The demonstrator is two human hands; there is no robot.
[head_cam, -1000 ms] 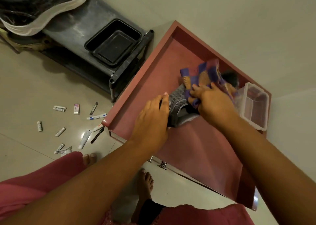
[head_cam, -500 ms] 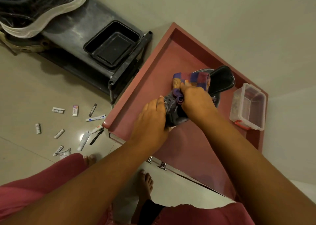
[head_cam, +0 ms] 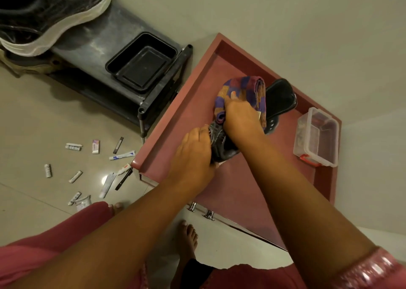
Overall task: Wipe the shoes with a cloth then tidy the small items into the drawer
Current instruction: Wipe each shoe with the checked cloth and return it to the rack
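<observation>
A dark grey shoe (head_cam: 279,97) lies on its side on the red cabinet top (head_cam: 230,189), its black sole facing up and right. My left hand (head_cam: 193,154) grips the shoe's near end. My right hand (head_cam: 239,117) holds a purple and orange checked cloth (head_cam: 243,91) bunched against the shoe's upper side. Several small tubes and sticks (head_cam: 122,155) lie scattered on the floor to the left. A second black shoe with a white sole (head_cam: 50,18) stands on the rack at top left.
A black shoe rack (head_cam: 162,86) carries a black plastic tray (head_cam: 140,66). A clear lidless box with red clips (head_cam: 316,139) sits on the cabinet's right side. Drawer handles (head_cam: 201,209) show under the cabinet's front edge. My bare feet (head_cam: 186,238) stand on the tiled floor.
My right hand has slid the cloth along the shoe, away from me and leftward, and the cloth has spread out. The shoe's black sole has come into view. My left hand stays put.
</observation>
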